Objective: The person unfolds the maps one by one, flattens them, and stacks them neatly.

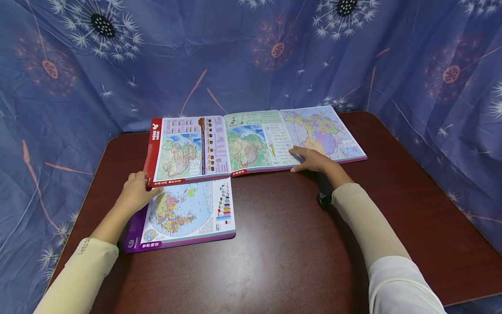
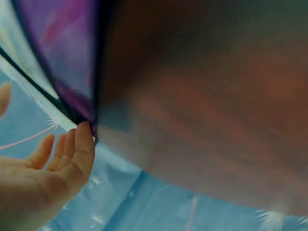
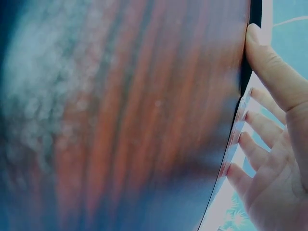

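Note:
A red-edged map folder (image 1: 168, 181) lies unfolded along the back of the table, with several printed map panels side by side. Its front left part overlaps a purple-edged world map (image 1: 184, 213). My left hand (image 1: 136, 194) touches the red folder's front left corner with its fingertips, while its thumb reaches over the purple map. In the left wrist view, the fingers (image 2: 83, 144) meet a dark corner edge. My right hand (image 1: 313, 161) rests on the unfolded panels, fingers spread over the page and thumb at the front edge. In the right wrist view, the thumb (image 3: 274, 67) touches that edge.
The brown table (image 1: 282, 244) carries both maps. A blue curtain (image 1: 219, 56) with dandelion prints hangs behind and at the sides. A black strap-like thing (image 1: 323, 199) sits under the right wrist.

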Available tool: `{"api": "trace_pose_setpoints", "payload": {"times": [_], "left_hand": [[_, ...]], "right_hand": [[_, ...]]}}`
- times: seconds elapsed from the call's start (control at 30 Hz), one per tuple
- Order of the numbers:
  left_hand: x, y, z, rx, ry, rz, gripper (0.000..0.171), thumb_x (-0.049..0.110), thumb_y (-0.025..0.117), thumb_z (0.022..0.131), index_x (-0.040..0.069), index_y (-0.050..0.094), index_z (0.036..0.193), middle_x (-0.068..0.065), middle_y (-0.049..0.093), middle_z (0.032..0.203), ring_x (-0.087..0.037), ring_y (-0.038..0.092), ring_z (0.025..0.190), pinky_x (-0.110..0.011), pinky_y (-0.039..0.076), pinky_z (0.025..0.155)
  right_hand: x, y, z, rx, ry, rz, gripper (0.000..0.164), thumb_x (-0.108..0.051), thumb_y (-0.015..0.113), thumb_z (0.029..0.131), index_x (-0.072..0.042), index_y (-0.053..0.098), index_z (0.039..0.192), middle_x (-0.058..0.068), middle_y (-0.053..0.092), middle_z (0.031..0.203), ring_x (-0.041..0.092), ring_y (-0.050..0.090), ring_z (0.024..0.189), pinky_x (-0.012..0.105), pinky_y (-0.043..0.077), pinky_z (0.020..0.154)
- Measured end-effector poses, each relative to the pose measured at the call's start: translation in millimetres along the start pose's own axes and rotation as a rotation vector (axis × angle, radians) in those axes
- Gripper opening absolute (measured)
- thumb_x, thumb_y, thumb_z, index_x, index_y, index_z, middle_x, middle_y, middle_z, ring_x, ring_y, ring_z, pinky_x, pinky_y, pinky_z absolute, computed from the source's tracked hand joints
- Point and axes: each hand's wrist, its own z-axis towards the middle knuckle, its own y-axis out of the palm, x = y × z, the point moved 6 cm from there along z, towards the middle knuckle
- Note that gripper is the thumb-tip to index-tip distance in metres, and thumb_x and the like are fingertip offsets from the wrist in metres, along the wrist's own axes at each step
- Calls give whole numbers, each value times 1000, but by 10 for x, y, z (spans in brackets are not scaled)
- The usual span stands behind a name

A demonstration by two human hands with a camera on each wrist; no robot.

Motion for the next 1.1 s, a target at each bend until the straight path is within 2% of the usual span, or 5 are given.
{"api": "trace_pose_setpoints", "payload": {"times": [0.3, 0.43, 0.63, 0.93, 1.1], "left_hand": [[-310, 17, -186, -85, -208, -262, 61, 21, 52, 89, -21, 22, 122, -36, 35, 112, -44, 42, 99, -53, 43, 81], [-399, -2, -201, -113, -264, -294, 59, 19, 54, 89, -22, 24, 120, -36, 41, 107, -40, 48, 93, -47, 47, 76], [-477, 22, -179, -126, -260, -350, 39, 15, 53, 90, -18, 44, 107, -20, 56, 86, -16, 54, 65, -29, 48, 54], [-563, 66, -224, -267, -274, -602, 14, 11, 60, 87, -3, 59, 86, 1, 60, 69, -10, 58, 61, -28, 53, 58], [-572, 110, -333, -364, -265, -670, 11, 7, 57, 88, 1, 63, 81, 0, 62, 68, -10, 59, 60, -28, 53, 58]], "right_hand": [[5, 1, -12, 3, -11, 5, 82, -36, 72, 75, -5, 31, 139, 18, 14, 146, 34, 10, 133, 51, 11, 104], [-1, 8, -12, 4, -12, 11, 82, -36, 72, 75, -6, 31, 140, 18, 14, 146, 34, 10, 133, 51, 11, 104], [-5, 2, -17, 14, -19, 23, 82, -36, 72, 75, -6, 31, 139, 17, 15, 146, 33, 11, 133, 51, 12, 104], [10, 10, 4, 17, -11, 16, 82, -35, 72, 75, -6, 31, 139, 17, 15, 147, 34, 11, 132, 51, 13, 104], [10, 18, -5, 7, -3, 12, 82, -37, 72, 75, -8, 31, 140, 16, 14, 147, 34, 11, 133, 51, 13, 104]]}}
